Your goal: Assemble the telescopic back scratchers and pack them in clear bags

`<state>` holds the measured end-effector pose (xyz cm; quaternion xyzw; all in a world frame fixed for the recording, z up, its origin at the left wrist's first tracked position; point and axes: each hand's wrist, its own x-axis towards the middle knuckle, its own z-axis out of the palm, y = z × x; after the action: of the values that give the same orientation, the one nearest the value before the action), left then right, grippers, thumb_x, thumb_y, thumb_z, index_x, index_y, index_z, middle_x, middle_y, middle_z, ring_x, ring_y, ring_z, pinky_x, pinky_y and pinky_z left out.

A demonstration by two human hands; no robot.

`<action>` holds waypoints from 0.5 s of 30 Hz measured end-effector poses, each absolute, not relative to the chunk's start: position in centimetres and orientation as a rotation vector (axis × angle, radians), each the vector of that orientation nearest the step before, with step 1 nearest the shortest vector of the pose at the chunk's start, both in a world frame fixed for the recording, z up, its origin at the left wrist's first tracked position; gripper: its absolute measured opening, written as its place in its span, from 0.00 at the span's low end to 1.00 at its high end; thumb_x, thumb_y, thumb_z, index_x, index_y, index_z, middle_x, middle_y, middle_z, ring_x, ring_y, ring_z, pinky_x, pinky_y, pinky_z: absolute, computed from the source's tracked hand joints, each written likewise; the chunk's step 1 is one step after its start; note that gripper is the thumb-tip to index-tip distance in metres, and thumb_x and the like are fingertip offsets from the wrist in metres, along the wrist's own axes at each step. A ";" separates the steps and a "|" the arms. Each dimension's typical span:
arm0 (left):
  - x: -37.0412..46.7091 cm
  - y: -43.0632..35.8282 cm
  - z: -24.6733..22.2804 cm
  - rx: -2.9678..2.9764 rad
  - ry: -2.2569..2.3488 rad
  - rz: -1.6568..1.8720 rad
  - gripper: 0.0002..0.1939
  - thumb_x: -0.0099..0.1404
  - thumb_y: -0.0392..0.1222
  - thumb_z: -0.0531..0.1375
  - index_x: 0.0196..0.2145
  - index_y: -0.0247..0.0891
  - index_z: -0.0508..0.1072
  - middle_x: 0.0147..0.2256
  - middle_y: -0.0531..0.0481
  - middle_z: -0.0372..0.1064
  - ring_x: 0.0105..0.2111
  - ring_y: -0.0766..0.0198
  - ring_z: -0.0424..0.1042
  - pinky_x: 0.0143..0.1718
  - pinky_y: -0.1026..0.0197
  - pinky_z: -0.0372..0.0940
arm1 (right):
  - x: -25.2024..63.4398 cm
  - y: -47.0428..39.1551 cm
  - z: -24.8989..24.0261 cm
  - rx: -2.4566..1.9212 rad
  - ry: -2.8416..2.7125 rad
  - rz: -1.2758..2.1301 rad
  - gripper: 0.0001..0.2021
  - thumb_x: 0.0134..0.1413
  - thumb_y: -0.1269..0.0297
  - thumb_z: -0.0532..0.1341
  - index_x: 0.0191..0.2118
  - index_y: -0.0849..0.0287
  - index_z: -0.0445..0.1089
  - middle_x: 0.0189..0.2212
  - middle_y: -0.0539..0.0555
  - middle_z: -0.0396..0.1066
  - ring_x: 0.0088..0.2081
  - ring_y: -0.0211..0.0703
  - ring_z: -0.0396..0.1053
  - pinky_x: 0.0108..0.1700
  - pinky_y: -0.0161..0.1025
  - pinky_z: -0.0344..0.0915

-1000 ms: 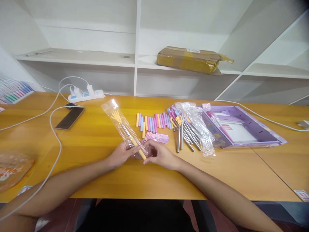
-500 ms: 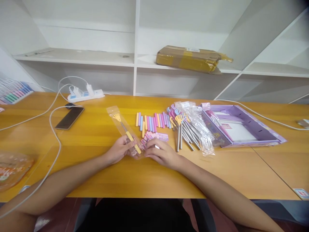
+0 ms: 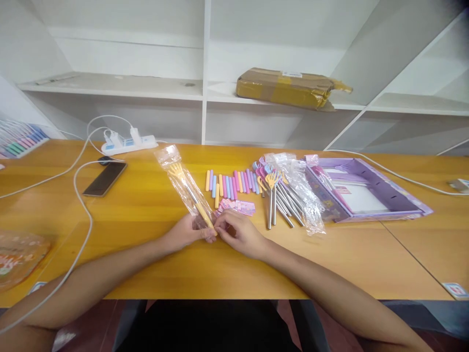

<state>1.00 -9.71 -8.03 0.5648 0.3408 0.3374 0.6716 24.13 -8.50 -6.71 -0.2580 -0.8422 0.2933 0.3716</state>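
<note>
A yellow back scratcher with a metal shaft and a hand-shaped head lies inside a clear plastic bag, tilted up to the left. My left hand is closed around the lower end of the bagged scratcher. Close by, my right hand pinches at the bag's bottom end; its fingertips meet the left thumb there, and what exactly they grip is too small to tell. Just beyond the hands lie pink printed cards and a row of pastel handle sleeves. Metal scratcher rods with coloured heads are piled to the right.
More clear bags lie beside a purple tray box. On the left are a phone, a power strip and white cables. A taped cardboard parcel rests on the shelf behind.
My left hand has shifted down to the scratcher's lower end, and the bag now reaches further past its head. My right hand's fingers have come up against the bag's bottom end.
</note>
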 end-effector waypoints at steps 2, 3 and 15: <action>1.0 -9.9 -8.4 1.301 0.789 0.771 0.24 0.59 0.48 0.77 0.46 0.35 0.75 0.41 0.45 0.80 0.41 0.58 0.79 0.46 0.56 0.74 | 24.1 -8.5 -6.9 -0.665 -2.160 0.757 0.04 0.69 0.68 0.62 0.40 0.55 0.71 0.33 0.51 0.70 0.34 0.41 0.67 0.40 0.40 0.66; 1.0 -10.0 -8.5 1.314 0.800 0.780 0.26 0.58 0.46 0.78 0.48 0.36 0.75 0.43 0.45 0.79 0.43 0.58 0.79 0.48 0.56 0.73 | 24.1 -8.6 -6.9 -0.666 -2.152 0.768 0.03 0.69 0.68 0.62 0.40 0.55 0.71 0.33 0.51 0.70 0.34 0.41 0.67 0.39 0.39 0.66; 1.0 -9.5 -8.0 1.315 0.739 0.707 0.21 0.62 0.50 0.75 0.45 0.36 0.74 0.34 0.50 0.76 0.31 0.64 0.74 0.36 0.59 0.70 | 24.0 -8.7 -8.2 -0.700 -1.846 1.262 0.16 0.65 0.61 0.68 0.53 0.52 0.63 0.40 0.50 0.67 0.36 0.37 0.70 0.37 0.37 0.71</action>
<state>0.98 -9.51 -7.96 0.5840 0.3283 0.3139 0.6728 24.03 -8.73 -8.19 -0.2751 -0.7259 0.4963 0.3887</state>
